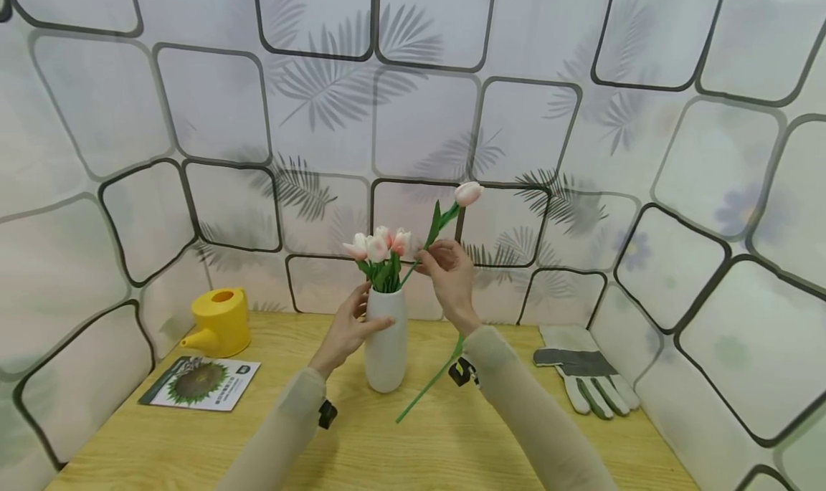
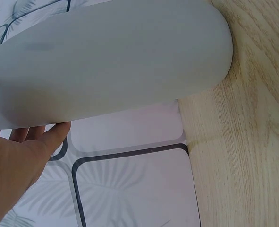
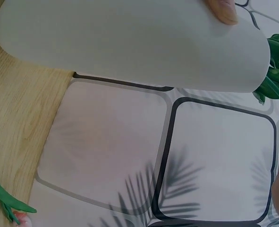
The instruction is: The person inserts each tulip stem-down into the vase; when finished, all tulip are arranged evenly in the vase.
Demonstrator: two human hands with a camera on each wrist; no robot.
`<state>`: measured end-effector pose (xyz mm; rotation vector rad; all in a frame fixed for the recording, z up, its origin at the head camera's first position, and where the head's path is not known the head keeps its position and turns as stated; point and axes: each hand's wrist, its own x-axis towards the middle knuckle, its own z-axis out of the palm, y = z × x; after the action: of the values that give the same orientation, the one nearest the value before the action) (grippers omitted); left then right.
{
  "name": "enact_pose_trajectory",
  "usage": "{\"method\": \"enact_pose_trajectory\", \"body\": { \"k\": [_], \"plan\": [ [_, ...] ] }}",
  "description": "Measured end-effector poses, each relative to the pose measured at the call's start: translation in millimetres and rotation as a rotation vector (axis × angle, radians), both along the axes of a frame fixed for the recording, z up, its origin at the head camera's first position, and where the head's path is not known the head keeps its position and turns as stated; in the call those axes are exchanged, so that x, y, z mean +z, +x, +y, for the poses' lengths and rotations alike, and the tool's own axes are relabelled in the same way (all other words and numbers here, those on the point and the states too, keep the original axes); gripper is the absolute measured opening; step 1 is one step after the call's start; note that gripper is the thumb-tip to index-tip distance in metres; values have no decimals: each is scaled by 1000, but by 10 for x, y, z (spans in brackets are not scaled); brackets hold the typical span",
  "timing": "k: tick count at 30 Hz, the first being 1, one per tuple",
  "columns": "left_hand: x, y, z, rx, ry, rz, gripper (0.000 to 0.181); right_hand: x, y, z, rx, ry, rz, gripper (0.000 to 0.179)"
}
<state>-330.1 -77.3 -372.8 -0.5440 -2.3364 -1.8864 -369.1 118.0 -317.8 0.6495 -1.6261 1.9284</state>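
Note:
A tall white vase (image 1: pixel 386 348) stands upright on the table, with several pale pink tulips (image 1: pixel 377 247) in its mouth. My left hand (image 1: pixel 351 327) holds the vase near its upper part, thumb in front and fingers at the side; in the left wrist view some fingertips are hidden behind the vase (image 2: pixel 106 61). My right hand (image 1: pixel 452 276) pinches the stem of another tulip (image 1: pixel 468 193) above and right of the vase. That stem slants down to the vase's mouth, its lower end hidden. Beneath my right forearm, a further tulip's green stem (image 1: pixel 426 389) lies on the table, partly covered.
A yellow watering can (image 1: pixel 222 325) stands at the back left, behind a sunflower-pictured packet (image 1: pixel 200 385). Grey and white gloves (image 1: pixel 587 373) lie at the right. Patterned walls (image 1: pixel 426 125) close off the table (image 1: pixel 361 448) at the back and sides.

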Motion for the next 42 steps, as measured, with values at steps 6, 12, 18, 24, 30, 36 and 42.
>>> {"method": "enact_pose_trajectory", "body": {
  "k": [6,12,18,24,30,36,42],
  "plan": [
    [8,3,-2,-5,4,-4,82,-29,11,-43,12,16,-31,21],
    [1,1,0,-1,-3,-1,83,-93,22,-98,54,43,-41,31],
    [-115,-131,-6,2,-8,12,83,-137,34,-148,71,79,-75,25],
    [-263,-272,-13,10,5,31,83,-163,43,-192,18,150,-109,22],
    [-275,-276,-13,13,9,48,81,-186,36,-228,-58,299,-154,21],
    [-269,-265,-15,18,5,45,81,-212,26,-258,-74,303,-151,18],
    [-271,-275,-21,15,6,48,82,-205,11,-262,-95,312,-133,17]
  ]
}}
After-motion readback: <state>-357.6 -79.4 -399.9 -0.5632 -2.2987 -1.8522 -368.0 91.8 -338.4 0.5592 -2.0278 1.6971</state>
